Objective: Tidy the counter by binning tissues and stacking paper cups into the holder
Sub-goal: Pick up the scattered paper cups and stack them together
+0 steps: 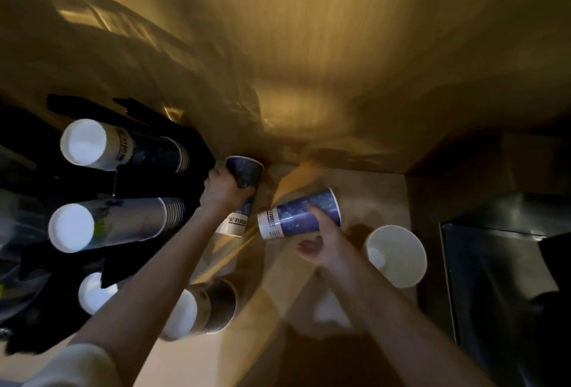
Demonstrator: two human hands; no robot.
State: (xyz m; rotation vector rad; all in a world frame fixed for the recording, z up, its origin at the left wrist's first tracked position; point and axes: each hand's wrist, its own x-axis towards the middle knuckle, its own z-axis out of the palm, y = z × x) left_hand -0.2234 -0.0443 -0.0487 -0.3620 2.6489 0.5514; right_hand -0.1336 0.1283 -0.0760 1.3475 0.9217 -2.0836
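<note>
My left hand (pixel 224 190) grips a blue-and-white paper cup (pixel 244 170) near the wall, its white base pointing toward me. My right hand (pixel 321 241) holds a second blue paper cup (pixel 296 215) on its side, base to the left, just right of the first cup. The black cup holder (pixel 167 176) stands at the left with stacks of upside-down cups (pixel 120 148) in its slots. A white crumpled tissue (pixel 332 309) lies on the counter under my right forearm. The picture is dim and blurred.
An upright white cup (pixel 397 255) stands open on the tan counter (pixel 364 188) to the right. A short stack of brown cups (pixel 200 309) lies near my left forearm. A dark metal box (pixel 500 278) fills the right side. A wooden wall rises behind.
</note>
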